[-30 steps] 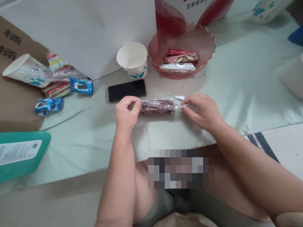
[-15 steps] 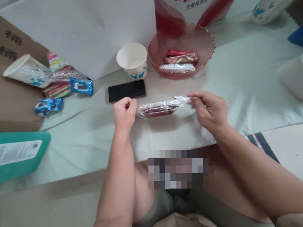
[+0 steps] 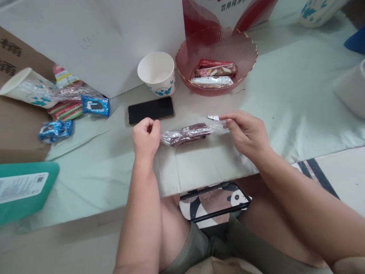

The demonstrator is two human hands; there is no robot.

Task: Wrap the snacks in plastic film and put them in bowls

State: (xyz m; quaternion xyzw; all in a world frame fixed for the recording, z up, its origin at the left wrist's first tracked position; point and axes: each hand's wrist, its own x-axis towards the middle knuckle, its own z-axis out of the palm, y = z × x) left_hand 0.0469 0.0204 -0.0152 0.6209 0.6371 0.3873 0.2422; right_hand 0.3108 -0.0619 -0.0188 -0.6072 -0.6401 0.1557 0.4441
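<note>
Stretched between my two hands is a clear plastic bag (image 3: pixel 167 137) with brown wrapped snack bars (image 3: pixel 189 133) bunched in its middle. The bag hangs a little above the cloth near the table's front edge. My left hand (image 3: pixel 146 139) is closed in a fist on its left end. At the other end, my right hand (image 3: pixel 247 131) pinches the twisted plastic between thumb and fingers. A small silvery scrap (image 3: pixel 213 118) shows beside the right fingertips; whether it is touched I cannot tell. Just behind my left hand lies a black phone (image 3: pixel 151 110).
A white paper cup (image 3: pixel 156 72) stands by a pink glass bowl (image 3: pixel 245 70) holding several wrapped snacks. At left are a tipped cup (image 3: pixel 28 89), blue packets (image 3: pixel 95 105) and a green plastic item (image 3: pixel 51 182). Large boxes (image 3: pixel 114 38) stand behind.
The bag has rolled between my hands, so the bars show a different side with pale lettering. My right hand has come slightly left and lower. The bag now looks more tightly gathered.
</note>
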